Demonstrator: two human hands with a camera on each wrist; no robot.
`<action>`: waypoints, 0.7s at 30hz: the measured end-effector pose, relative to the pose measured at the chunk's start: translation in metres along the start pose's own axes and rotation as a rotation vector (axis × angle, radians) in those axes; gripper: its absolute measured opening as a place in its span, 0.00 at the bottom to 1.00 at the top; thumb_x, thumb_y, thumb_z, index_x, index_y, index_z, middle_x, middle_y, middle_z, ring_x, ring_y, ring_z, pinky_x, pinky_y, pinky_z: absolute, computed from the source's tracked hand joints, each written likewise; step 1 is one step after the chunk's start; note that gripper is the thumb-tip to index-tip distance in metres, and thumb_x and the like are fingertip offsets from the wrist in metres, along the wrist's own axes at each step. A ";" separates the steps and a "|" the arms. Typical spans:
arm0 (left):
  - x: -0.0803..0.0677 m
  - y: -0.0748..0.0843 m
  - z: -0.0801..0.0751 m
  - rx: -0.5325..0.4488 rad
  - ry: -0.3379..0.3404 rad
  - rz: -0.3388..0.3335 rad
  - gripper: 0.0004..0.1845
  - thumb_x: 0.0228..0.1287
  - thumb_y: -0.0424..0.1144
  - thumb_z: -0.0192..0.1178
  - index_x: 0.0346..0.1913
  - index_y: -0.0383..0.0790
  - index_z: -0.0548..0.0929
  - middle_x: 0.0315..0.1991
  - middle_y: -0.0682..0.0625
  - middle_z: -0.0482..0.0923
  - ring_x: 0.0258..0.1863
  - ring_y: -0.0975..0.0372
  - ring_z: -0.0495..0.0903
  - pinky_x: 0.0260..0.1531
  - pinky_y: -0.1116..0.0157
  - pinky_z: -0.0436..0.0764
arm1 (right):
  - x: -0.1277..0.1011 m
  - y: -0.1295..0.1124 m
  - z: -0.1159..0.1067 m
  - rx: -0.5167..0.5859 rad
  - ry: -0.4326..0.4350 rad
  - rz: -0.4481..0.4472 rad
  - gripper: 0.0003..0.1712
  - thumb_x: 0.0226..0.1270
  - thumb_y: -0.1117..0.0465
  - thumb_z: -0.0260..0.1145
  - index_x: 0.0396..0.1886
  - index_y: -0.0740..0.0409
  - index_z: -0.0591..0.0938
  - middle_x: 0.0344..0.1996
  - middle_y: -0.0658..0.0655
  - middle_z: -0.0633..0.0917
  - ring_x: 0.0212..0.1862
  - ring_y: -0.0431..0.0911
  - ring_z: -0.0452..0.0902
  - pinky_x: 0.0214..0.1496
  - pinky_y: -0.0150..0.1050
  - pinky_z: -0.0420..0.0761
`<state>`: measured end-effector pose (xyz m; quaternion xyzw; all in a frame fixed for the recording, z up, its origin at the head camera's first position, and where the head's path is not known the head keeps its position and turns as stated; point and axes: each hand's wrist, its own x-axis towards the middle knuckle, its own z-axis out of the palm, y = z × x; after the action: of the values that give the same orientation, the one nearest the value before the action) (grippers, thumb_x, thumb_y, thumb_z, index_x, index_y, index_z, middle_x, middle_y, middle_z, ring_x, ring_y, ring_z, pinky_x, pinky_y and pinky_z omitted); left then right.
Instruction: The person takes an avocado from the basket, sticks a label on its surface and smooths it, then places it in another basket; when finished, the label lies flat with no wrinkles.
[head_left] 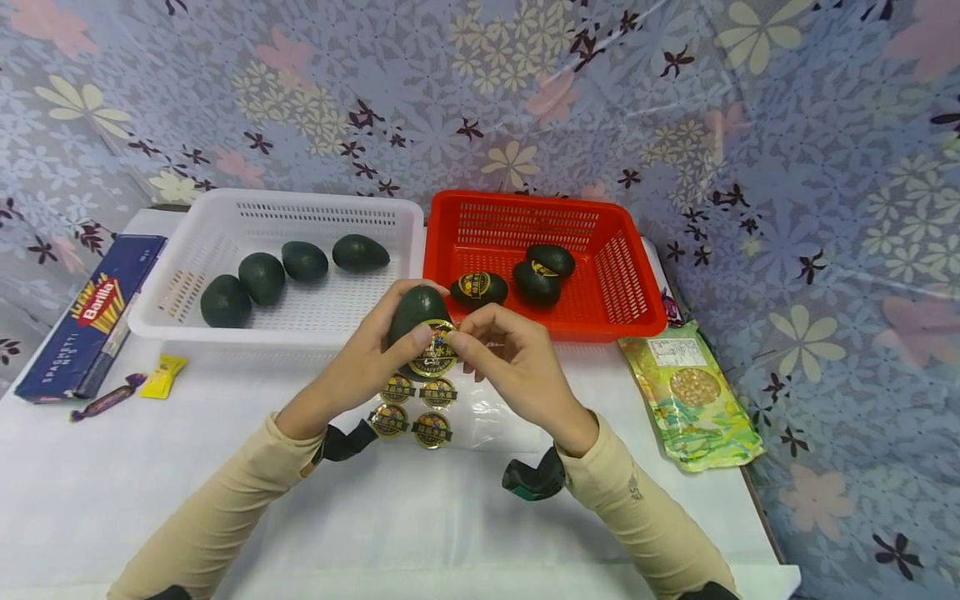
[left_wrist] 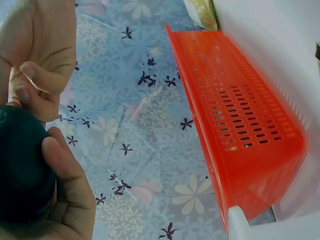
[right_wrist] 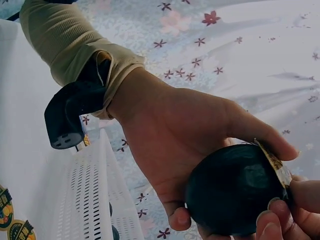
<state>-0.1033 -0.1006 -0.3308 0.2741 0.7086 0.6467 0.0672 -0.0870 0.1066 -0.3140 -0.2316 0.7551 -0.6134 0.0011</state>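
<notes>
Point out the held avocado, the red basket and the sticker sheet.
held avocado (head_left: 415, 310), head view, its dark upper side
red basket (head_left: 633, 300), head view, its right wall
sticker sheet (head_left: 495, 421), head view, its bare clear backing

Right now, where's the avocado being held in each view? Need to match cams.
Head: avocado at centre, in left hand, right hand pinching its sticker.
Left wrist: avocado at left edge.
Right wrist: avocado lower right.
Shared landmark: white basket, also in the right wrist view.
</notes>
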 end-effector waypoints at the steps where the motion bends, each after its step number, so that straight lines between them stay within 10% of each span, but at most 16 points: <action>1: 0.000 0.000 0.000 -0.006 -0.002 -0.002 0.23 0.76 0.48 0.51 0.67 0.42 0.65 0.55 0.43 0.74 0.48 0.56 0.79 0.48 0.64 0.82 | 0.000 0.000 0.000 0.006 0.000 -0.003 0.02 0.68 0.68 0.66 0.38 0.63 0.81 0.30 0.60 0.82 0.30 0.45 0.78 0.30 0.38 0.83; 11: -0.004 0.003 -0.002 -0.142 -0.119 -0.040 0.30 0.78 0.60 0.43 0.70 0.43 0.61 0.53 0.44 0.74 0.46 0.55 0.83 0.48 0.59 0.86 | 0.000 0.006 -0.002 0.113 -0.029 -0.009 0.13 0.68 0.58 0.70 0.32 0.62 0.77 0.26 0.51 0.79 0.26 0.44 0.74 0.28 0.36 0.80; 21: -0.008 0.002 -0.001 -0.255 -0.254 -0.022 0.33 0.79 0.58 0.40 0.69 0.34 0.56 0.52 0.47 0.76 0.46 0.57 0.85 0.47 0.57 0.86 | 0.007 0.019 -0.010 0.441 -0.312 0.134 0.20 0.64 0.48 0.72 0.29 0.52 0.71 0.23 0.47 0.72 0.24 0.42 0.69 0.26 0.31 0.72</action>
<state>-0.0966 -0.1047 -0.3306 0.3351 0.6095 0.6909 0.1972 -0.1030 0.1157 -0.3276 -0.2668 0.6077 -0.7184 0.2083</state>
